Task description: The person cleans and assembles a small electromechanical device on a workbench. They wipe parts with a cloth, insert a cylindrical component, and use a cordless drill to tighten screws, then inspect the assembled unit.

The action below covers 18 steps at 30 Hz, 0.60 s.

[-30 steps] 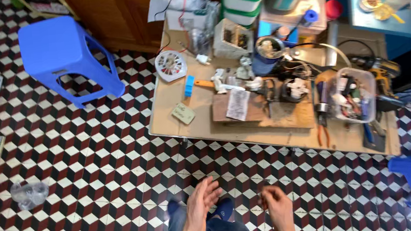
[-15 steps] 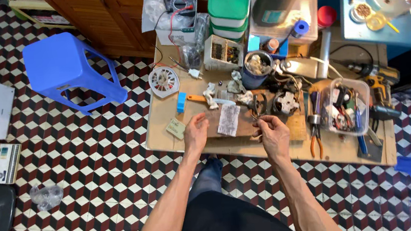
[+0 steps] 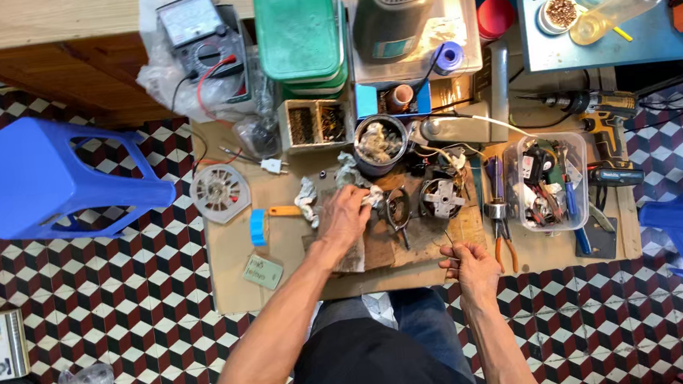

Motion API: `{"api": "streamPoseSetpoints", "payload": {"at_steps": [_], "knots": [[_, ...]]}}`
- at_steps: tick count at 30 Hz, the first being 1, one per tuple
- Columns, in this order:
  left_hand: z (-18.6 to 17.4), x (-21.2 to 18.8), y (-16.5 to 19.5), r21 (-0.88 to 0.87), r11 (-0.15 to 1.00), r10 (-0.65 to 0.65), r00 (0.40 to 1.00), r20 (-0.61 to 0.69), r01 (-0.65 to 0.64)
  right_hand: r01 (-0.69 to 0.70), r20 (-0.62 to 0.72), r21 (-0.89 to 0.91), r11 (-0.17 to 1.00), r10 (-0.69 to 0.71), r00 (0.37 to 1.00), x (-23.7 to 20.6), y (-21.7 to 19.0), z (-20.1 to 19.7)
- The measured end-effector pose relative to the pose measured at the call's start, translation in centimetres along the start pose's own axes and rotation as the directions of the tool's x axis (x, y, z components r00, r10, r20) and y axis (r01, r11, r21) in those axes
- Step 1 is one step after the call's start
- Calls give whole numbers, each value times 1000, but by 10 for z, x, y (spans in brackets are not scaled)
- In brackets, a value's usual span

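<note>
The left hand [image 3: 345,216] lies flat, fingers loosely spread, on a white rag [image 3: 309,199] and the small parts on the wooden surface [image 3: 232,259]. The right hand [image 3: 467,263] is closed, pinching a thin wire [image 3: 447,236]. The wire runs away from this hand, up toward the round motor part [image 3: 441,198], just right of the left hand.

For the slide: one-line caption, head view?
Left hand on white rag, right hand pinching thin wire at cluttered workbench.

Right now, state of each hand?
Left hand: palm down on a white rag, grip cannot be told.
Right hand: closed, pinching a thin wire.
</note>
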State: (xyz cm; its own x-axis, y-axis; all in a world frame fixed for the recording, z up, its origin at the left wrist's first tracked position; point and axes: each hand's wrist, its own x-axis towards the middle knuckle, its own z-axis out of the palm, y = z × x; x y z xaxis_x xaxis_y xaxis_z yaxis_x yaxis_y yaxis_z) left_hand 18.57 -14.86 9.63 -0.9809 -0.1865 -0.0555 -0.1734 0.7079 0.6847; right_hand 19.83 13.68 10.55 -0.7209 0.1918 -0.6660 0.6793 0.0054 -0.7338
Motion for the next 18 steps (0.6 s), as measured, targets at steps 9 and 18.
{"api": "streamPoseSetpoints", "payload": {"at_steps": [9,18], "knots": [[63,57,23,-206,904,-407,903,-139,375,-121,-49,74,990,124,991,114,-35,-27],[28,53,69,-863,370,-542,835,100,344,-90,49,-21,996,91,995,147,-70,-47]]}}
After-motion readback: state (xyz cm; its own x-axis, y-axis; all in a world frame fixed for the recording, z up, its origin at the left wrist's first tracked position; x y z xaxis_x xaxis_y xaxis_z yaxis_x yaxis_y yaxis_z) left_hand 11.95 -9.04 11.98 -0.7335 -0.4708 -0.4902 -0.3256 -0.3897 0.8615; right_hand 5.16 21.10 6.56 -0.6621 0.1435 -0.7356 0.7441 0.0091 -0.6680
